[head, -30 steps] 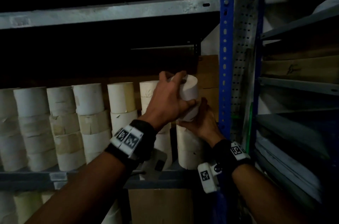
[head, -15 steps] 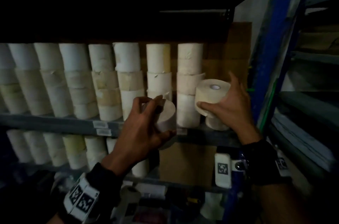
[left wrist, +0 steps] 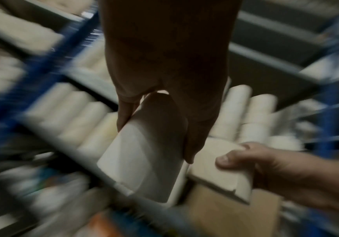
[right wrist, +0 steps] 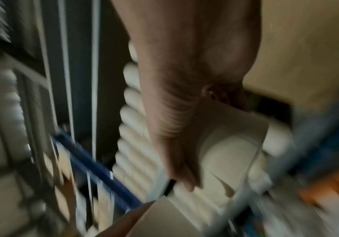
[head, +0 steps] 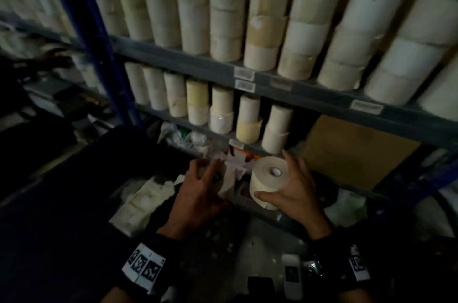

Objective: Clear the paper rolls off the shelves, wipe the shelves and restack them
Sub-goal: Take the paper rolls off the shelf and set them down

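Note:
My left hand grips a white paper roll low in front of the shelving; the left wrist view shows that roll between thumb and fingers of the left hand. My right hand holds a second cream roll, core end up, seen blurred in the right wrist view as the roll. Both rolls hang side by side below the lower grey shelf. Stacked rolls fill the upper shelf; shorter stacks stand on the lower one.
A blue upright post stands at the left. A brown cardboard box sits under the upper shelf at the right. Bags and loose clutter lie on the bottom level, with pale objects lower left. The floor is speckled grey.
Both hands, each with its roll, have come down from the top of the stacks to below the lower shelf. The head view has tilted down towards the floor.

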